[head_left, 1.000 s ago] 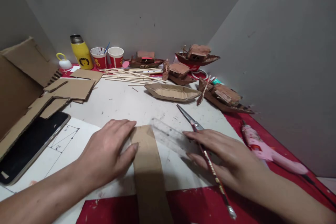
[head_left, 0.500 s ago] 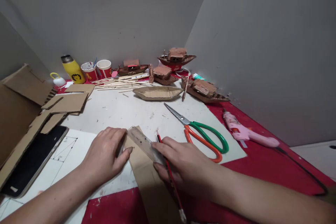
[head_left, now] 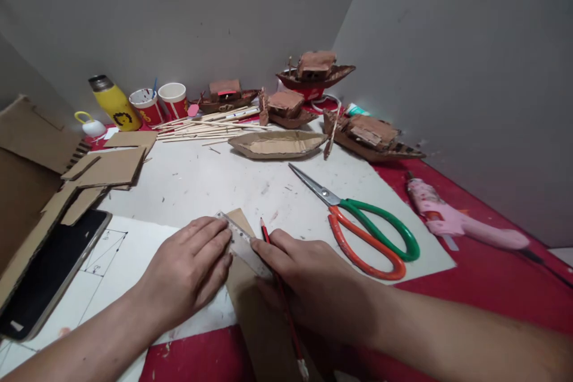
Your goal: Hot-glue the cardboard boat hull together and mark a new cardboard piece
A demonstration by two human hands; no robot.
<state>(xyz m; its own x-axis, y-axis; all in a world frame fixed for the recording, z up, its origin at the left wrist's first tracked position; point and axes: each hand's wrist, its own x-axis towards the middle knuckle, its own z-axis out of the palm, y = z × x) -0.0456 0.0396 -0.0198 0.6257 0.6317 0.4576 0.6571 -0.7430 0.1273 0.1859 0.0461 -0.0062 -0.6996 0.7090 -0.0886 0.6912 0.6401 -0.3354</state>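
A strip of brown cardboard (head_left: 257,325) runs away from me over the front edge of the white paper. Across its far end lies a clear ruler (head_left: 245,250), set at a slant. My left hand (head_left: 190,265) has its fingers closed together on the ruler's far left end and the strip's edge. My right hand (head_left: 308,286) pinches the ruler's nearer end, and a red pencil (head_left: 286,304) is tucked in the same grip with its tip pointing away. The right fingertips below the ruler are partly in shadow. Large scissors (head_left: 358,230) lie open to the right.
An unpainted cardboard boat (head_left: 277,144) sits ahead, with brown model boats (head_left: 376,134) behind and beside it. Thin sticks (head_left: 210,125), cups (head_left: 172,100) and a yellow bottle (head_left: 115,104) stand back left. Cardboard pieces (head_left: 110,167) and a phone (head_left: 49,274) lie left; a pink glue gun (head_left: 465,221) right.
My left fingers have moved onto the ruler's end and closed more together. My right hand is still on the ruler and pencil. The view has shifted slightly.
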